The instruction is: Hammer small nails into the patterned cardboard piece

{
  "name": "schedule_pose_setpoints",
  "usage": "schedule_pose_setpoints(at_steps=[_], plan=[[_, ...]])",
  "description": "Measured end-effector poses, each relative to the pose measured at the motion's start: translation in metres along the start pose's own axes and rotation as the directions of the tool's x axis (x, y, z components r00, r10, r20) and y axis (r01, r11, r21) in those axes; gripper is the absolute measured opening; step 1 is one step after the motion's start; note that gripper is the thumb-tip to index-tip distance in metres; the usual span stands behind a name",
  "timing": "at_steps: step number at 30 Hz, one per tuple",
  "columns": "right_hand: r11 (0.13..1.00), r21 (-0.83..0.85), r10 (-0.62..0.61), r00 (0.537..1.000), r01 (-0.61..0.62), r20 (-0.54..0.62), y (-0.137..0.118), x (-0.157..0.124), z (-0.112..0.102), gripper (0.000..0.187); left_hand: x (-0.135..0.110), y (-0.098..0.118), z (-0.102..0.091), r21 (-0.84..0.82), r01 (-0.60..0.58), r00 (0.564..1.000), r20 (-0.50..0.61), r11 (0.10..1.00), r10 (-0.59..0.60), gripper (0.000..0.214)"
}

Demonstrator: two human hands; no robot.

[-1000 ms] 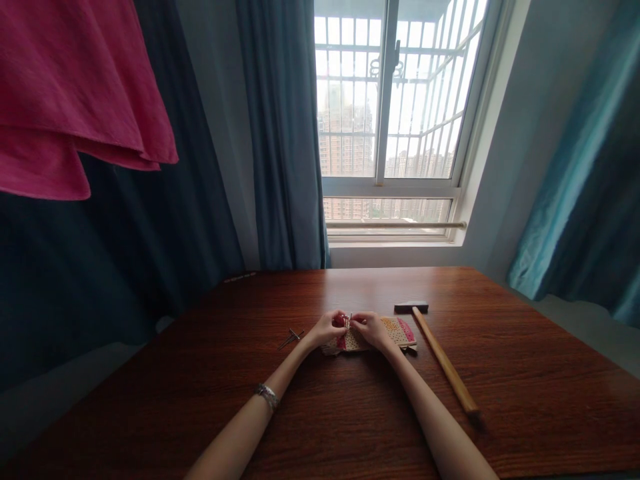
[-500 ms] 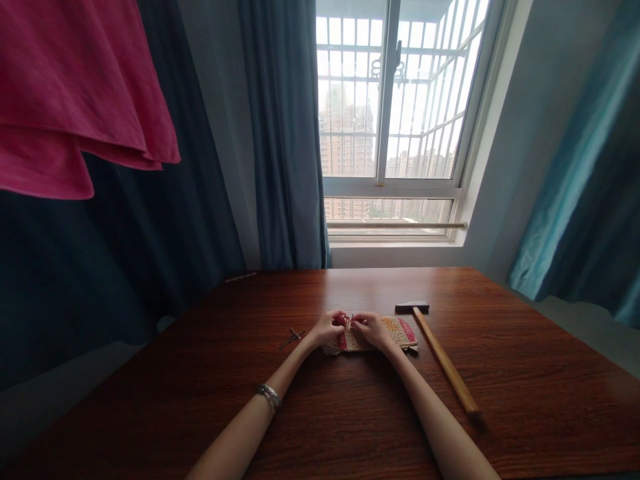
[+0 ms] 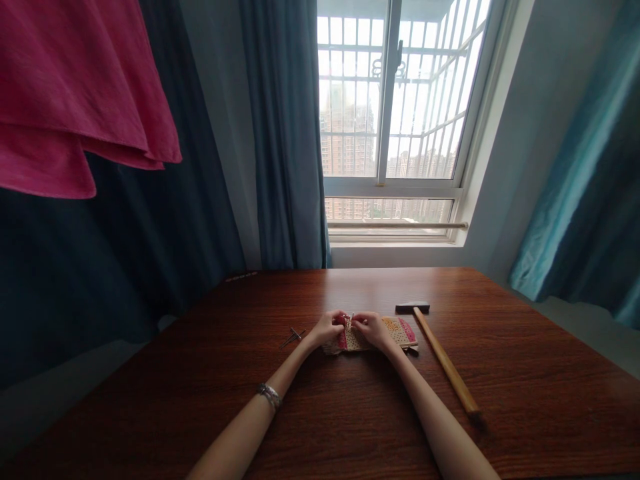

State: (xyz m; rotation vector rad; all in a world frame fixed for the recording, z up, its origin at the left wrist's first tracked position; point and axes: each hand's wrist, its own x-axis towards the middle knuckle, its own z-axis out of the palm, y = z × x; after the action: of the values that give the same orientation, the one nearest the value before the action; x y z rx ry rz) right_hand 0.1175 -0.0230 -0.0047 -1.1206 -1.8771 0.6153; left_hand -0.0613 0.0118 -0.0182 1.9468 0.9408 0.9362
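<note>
A flat beige board [image 3: 399, 329] dotted with small holes, with pink ends and a yellow patch, lies on the brown wooden table [image 3: 345, 413]. My right hand [image 3: 370, 326] is over its middle, thumb and fingers pinched on a thin dark nail [image 3: 353, 317] standing upright. Against the board's left part, my left hand [image 3: 331, 327] has its fingers closed beside a few thin upright pins; what it holds is too small to make out. Several loose nails [image 3: 295, 335] lie crossed on the table, left of my left hand.
Right of the board lies a hammer [image 3: 447, 364], its dark head toward the window and its wooden handle pointing back toward me. Blue curtains [image 3: 285, 147] hang behind the table, beside a barred window [image 3: 384, 100]. A pink cloth [image 3: 85, 93] hangs at upper left.
</note>
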Motion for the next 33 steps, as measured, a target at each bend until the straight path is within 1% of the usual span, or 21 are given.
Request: schedule_pose_setpoints(at_steps=[6,13,20,26,33], plan=[[1.000,-0.019,-0.016,1.000,0.017,0.003,-0.0006,-0.0001,-0.0008,0.025,0.0004,-0.0018,-0.0001,-0.005,0.000,1.000,0.005,1.000,0.000,0.032],[0.999,-0.028,-0.015,1.000,0.015,0.000,-0.0006,0.0009,0.0001,0.025,0.0001,0.0011,0.0000,-0.048,-0.018,0.999,0.030,0.999,0.020,0.026],[0.999,-0.038,-0.005,1.000,0.005,-0.010,-0.0002,0.0007,0.0007,0.026,-0.0004,0.0033,-0.0003,-0.039,0.007,1.000,0.011,0.999,-0.006,0.025],[0.999,-0.046,-0.016,1.000,0.015,-0.010,-0.0022,0.0005,0.0005,0.026,-0.0005,0.0048,0.0007,-0.066,0.020,0.999,0.027,0.998,-0.018,0.024],[0.997,-0.079,-0.026,0.999,0.024,-0.021,-0.0026,0.0004,-0.0002,0.025,-0.0007,0.0017,-0.0026,-0.087,0.021,0.999,0.048,0.996,-0.017,0.028]])
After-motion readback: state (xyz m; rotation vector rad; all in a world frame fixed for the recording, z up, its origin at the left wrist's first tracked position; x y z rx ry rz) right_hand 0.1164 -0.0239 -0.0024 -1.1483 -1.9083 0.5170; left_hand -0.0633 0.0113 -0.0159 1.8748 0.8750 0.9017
